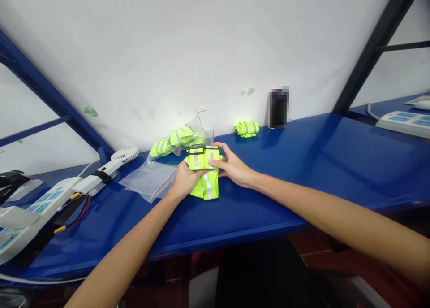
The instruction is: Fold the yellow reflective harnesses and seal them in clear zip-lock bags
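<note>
Between my two hands is a folded neon-yellow reflective vest (208, 186) with silver stripes and black trim, its lower part hanging loose toward the table's front. My left hand (187, 178) grips its left side, fingers mostly hidden behind the cloth. On the right side, my right hand (231, 165) has its thumb on the front face and its fingers curled round the edge. Just behind lie more yellow vests (181, 136), partly inside a clear zip bag (201, 124). Beside my left hand, a flat clear zip bag (148, 178) rests on the table.
A rolled yellow vest (247, 128) and a blurred dark upright object (279, 108) stand by the wall on the blue table (319, 164). At left are a white handheld fan (125, 154), a battery pack with wires (101, 177) and a power strip (47, 205). Another power strip (406, 122) lies right.
</note>
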Demonstrator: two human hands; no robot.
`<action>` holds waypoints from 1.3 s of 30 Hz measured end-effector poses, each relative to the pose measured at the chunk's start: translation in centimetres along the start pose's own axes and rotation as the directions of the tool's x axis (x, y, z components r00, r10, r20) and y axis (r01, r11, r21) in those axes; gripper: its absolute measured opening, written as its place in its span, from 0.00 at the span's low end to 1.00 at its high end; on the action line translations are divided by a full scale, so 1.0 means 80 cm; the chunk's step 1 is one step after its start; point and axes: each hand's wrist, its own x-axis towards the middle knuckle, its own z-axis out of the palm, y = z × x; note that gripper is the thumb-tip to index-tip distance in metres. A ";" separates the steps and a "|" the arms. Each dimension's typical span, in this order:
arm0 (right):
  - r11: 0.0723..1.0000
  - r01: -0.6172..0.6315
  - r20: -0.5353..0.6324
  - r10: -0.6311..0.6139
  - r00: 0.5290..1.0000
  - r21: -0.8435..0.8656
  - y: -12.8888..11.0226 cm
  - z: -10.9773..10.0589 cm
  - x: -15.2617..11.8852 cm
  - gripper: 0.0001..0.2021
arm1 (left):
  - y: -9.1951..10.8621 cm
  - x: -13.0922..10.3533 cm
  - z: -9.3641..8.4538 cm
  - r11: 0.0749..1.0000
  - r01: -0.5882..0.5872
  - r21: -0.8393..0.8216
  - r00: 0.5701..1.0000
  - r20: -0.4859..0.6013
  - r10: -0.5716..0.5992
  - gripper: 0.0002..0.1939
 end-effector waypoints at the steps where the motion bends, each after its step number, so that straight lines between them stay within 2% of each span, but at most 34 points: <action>1: 1.000 0.002 0.004 -0.002 1.000 0.010 0.000 0.000 0.000 0.32 | -0.002 0.001 -0.001 1.000 -0.004 0.012 1.000 -0.016 0.004 0.23; 4: 0.999 0.025 0.022 -0.026 0.999 0.042 0.002 -0.002 0.002 0.31 | -0.004 0.002 -0.003 1.000 0.013 -0.011 1.000 -0.007 -0.013 0.25; 9: 0.996 0.092 0.013 -0.092 0.996 0.012 0.003 -0.011 0.006 0.30 | 0.004 -0.002 -0.001 0.969 0.119 -0.217 0.980 0.183 -0.080 0.29; 11: 0.992 0.126 0.013 -0.125 0.992 -0.029 0.003 -0.013 0.006 0.31 | 0.008 -0.004 0.000 0.947 0.144 -0.288 0.972 0.218 -0.082 0.29; 17: 0.984 0.152 0.002 -0.152 0.988 -0.098 0.003 -0.014 0.009 0.42 | 0.013 -0.004 0.003 0.886 0.225 -0.406 0.972 0.161 -0.173 0.26; 20: 0.971 0.183 -0.016 -0.187 0.982 -0.157 0.005 -0.017 0.013 0.35 | 0.013 -0.002 0.003 0.877 0.240 -0.416 0.969 0.160 -0.189 0.27; 24: 0.933 0.270 0.035 -0.270 0.962 -0.239 0.011 -0.021 0.017 0.26 | 0.010 -0.003 0.001 0.885 0.179 -0.430 0.980 0.156 -0.122 0.30; 29: 0.920 0.286 0.080 -0.274 0.958 -0.269 0.007 -0.024 0.012 0.22 | 0.006 -0.003 0.001 0.889 0.154 -0.431 0.985 0.143 -0.101 0.30; 31: 0.912 0.300 0.172 -0.260 0.950 -0.279 -0.003 -0.024 0.006 0.27 | 0.006 -0.002 0.000 0.885 0.139 -0.445 0.988 0.128 -0.090 0.30; 33: 0.897 0.329 0.294 -0.242 0.925 -0.296 -0.014 -0.023 0.000 0.39 | 0.007 0.000 0.000 0.876 0.126 -0.465 0.990 0.117 -0.080 0.30; 36: 0.790 0.454 0.348 -0.325 0.879 -0.411 -0.025 -0.022 -0.007 0.53 | 0.007 0.001 -0.001 0.872 0.120 -0.474 0.990 0.121 -0.070 0.30; 37: 0.743 0.490 0.344 -0.361 0.867 -0.455 -0.025 -0.022 -0.007 0.54 | 0.006 0.001 -0.001 0.874 0.122 -0.470 0.990 0.121 -0.073 0.30; 39: 0.672 0.520 0.318 -0.411 0.854 -0.527 -0.023 -0.023 -0.005 0.49 | 0.006 0.000 0.000 0.878 0.145 -0.456 0.988 0.119 -0.101 0.31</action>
